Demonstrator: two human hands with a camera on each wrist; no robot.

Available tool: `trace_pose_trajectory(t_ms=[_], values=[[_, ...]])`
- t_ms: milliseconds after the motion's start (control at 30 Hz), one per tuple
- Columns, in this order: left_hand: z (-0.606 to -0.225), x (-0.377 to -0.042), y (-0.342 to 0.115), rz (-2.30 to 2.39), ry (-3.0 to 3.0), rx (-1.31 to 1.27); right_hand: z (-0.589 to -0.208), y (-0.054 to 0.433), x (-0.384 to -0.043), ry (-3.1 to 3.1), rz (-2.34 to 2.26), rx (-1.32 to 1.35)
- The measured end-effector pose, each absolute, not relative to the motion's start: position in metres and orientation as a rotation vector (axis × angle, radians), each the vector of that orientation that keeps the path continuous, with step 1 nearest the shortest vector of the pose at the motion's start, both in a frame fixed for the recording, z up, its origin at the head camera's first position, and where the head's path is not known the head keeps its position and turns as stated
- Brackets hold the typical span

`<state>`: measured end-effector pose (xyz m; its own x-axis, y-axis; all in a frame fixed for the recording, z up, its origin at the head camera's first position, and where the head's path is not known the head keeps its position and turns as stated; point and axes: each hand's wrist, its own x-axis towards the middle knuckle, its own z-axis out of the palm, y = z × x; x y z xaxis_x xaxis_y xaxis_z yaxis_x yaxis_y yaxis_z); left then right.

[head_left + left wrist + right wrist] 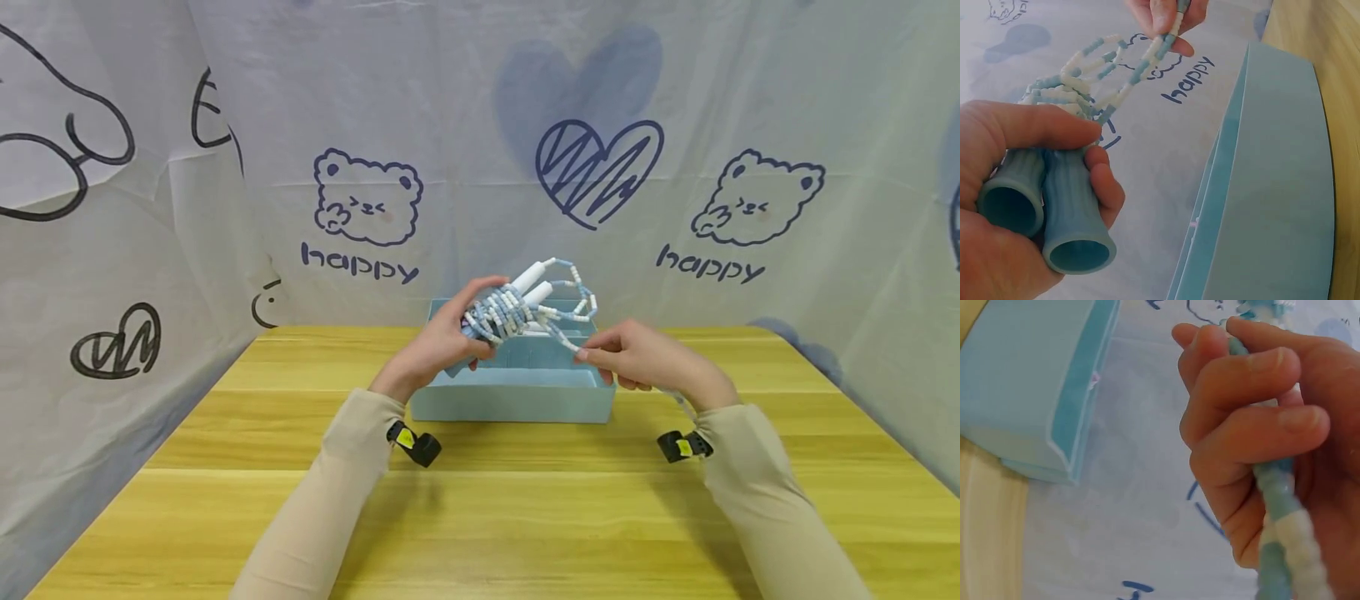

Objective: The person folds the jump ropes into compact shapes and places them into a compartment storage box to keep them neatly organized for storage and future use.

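My left hand (438, 343) grips the two handles of a beaded jump rope (498, 315) above the left part of a pale blue box (513, 403). In the left wrist view the ribbed blue handles (1075, 200) lie side by side with their hollow ends toward the camera. Blue and white beads are wound round the handles, whose white upper parts poke out, with loose loops at the far end. To the right, my right hand (647, 360) grips a length of the beaded cord (1288, 519), its fingers curled round it; doubled cord hangs past the palm.
The box stands on a wooden table (480, 517), below the hands, with compartments inside and something white in the back one. A white cloth (465, 100) with printed bears and hearts hangs behind and at the sides.
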<state>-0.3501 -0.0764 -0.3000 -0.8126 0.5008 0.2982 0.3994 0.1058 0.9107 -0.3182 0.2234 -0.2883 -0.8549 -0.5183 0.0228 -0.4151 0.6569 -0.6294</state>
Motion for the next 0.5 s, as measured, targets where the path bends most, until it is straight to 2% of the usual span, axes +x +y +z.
trace_pose_trajectory(t_ms=[500], values=[[-0.305,-0.348,-0.076,1.700,2.446,0.912,-0.260,0.186,-0.270,2.929,-0.611,-0.889]])
